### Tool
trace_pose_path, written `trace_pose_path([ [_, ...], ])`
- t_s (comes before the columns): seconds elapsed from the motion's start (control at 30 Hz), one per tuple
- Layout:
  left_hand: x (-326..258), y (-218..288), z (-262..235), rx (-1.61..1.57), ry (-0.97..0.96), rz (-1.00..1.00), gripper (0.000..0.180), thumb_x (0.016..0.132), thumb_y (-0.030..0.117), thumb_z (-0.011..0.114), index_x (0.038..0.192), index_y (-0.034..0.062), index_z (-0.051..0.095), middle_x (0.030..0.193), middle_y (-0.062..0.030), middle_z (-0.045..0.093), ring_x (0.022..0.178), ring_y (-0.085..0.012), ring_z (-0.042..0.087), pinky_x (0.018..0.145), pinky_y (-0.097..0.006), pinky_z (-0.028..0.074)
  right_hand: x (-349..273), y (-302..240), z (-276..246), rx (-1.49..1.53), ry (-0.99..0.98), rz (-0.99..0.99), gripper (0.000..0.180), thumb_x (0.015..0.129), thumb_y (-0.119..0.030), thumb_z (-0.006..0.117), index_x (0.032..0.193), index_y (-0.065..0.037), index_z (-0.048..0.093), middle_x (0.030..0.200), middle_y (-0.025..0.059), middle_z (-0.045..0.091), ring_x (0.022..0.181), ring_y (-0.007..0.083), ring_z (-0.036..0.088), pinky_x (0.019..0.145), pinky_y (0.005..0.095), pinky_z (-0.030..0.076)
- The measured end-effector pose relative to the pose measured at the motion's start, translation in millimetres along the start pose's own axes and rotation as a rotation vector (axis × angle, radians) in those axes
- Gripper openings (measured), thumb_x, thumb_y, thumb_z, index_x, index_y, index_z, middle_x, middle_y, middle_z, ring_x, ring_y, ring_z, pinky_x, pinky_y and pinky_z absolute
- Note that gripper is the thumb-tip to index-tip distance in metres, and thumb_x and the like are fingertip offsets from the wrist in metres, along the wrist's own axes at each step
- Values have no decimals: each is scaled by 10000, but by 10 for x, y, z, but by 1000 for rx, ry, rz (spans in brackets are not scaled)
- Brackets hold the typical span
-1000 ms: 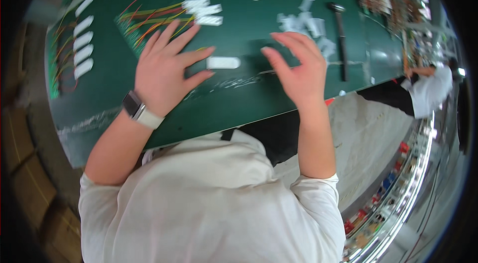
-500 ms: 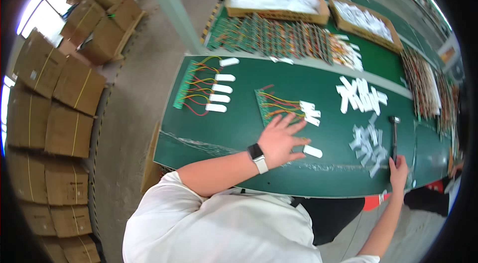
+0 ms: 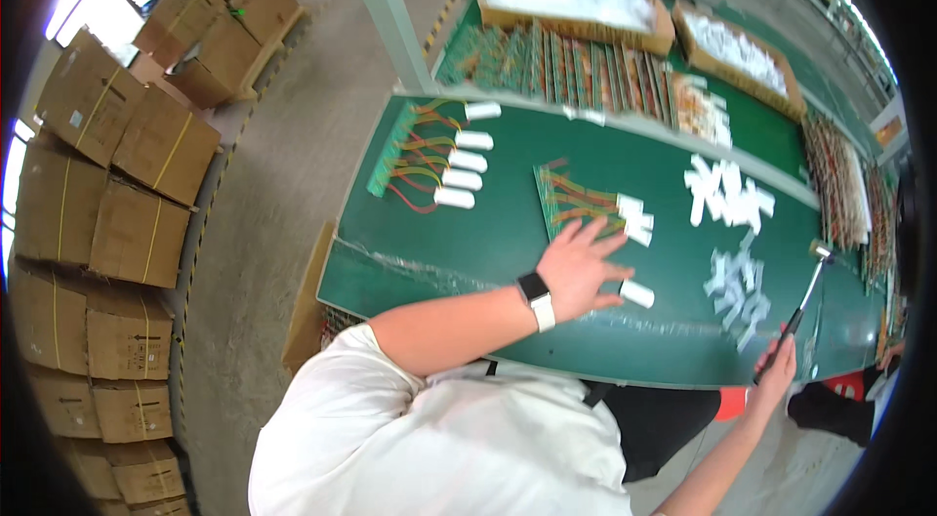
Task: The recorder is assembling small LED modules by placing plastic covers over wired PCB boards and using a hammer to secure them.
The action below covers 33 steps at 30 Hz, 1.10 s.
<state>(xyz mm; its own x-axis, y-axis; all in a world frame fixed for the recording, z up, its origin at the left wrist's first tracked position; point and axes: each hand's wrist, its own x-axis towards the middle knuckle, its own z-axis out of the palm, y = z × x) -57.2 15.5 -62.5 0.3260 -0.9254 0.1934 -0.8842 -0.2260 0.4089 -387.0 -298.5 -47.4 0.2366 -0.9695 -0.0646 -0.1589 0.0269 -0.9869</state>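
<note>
My right hand (image 3: 777, 368) grips the dark handle of a small hammer (image 3: 802, 301), its head raised toward the far right. My left hand (image 3: 583, 272), wearing a watch, rests with spread fingers at the near end of a green circuit board strip (image 3: 543, 204) with red and yellow wires. Its fingertips reach the wires; contact is hard to make out. White tabs (image 3: 636, 220) sit on the wire ends just beyond the fingers. One loose white rounded piece (image 3: 637, 294) lies beside my left thumb. Farther left is another wired board (image 3: 392, 150) with white rounded pieces.
White strips (image 3: 727, 194) and translucent pieces (image 3: 737, 287) lie in piles on the green table (image 3: 468, 243). Behind them stand stacked wired boards (image 3: 576, 72) and cardboard trays (image 3: 576, 20) of white parts. A metal post (image 3: 386, 8) rises at the table's far left. Cartons (image 3: 146, 233) are stacked leftward.
My right hand has closed around the hammer and lifted it off the table, tilting its head up to the right. My left hand stays over the board; the whole view has shifted slightly.
</note>
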Motion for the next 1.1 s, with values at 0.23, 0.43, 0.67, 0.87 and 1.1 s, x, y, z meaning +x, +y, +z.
trace_pose_path([
  [0.23, -34, -172, -112, 117, 161, 25, 392, 849, 452, 799, 1215, 313, 794, 1511, -48, 600, 1421, -368, 493, 1142, -526, 403, -1312, -264, 664, -206, -202, 42, 240, 1050, -241, 677, 1151, -27, 711, 795, -29, 615, 618, 45, 492, 541, 218, 377],
  [0.43, -36, -100, -53, 64, 74, -42, 423, 852, 462, 804, 1258, 349, 775, 1551, 0, 566, 1498, -312, 424, 1235, -510, 322, -1871, -249, 859, -573, -427, -145, 270, 967, -125, 765, 1167, 49, 711, 829, 26, 673, 734, 73, 557, 700, 227, 473],
  [0.67, -68, -46, -18, 82, 97, -72, 412, 841, 482, 808, 1235, 366, 783, 1553, 12, 564, 1498, -299, 425, 1233, -506, 323, -1967, -171, 1008, -585, -416, -312, 264, 964, -98, 757, 1164, 66, 703, 824, 84, 685, 721, 116, 588, 706, 237, 487],
  [0.87, -51, -60, 2, 69, 111, -59, 404, 852, 502, 794, 1228, 351, 788, 1552, 6, 565, 1498, -295, 423, 1227, -501, 328, -1975, -175, 972, -596, -405, -464, 269, 959, -88, 756, 1165, 74, 700, 837, 135, 707, 695, 175, 637, 692, 263, 508],
  [1.1, -38, -67, 1, 102, 113, -50, 394, 878, 499, 776, 1249, 368, 775, 1550, 9, 565, 1494, -293, 429, 1227, -487, 333, -2008, -166, 1050, -648, -368, -375, 267, 956, -52, 742, 1173, 96, 691, 882, 159, 731, 737, 202, 675, 733, 288, 538],
])
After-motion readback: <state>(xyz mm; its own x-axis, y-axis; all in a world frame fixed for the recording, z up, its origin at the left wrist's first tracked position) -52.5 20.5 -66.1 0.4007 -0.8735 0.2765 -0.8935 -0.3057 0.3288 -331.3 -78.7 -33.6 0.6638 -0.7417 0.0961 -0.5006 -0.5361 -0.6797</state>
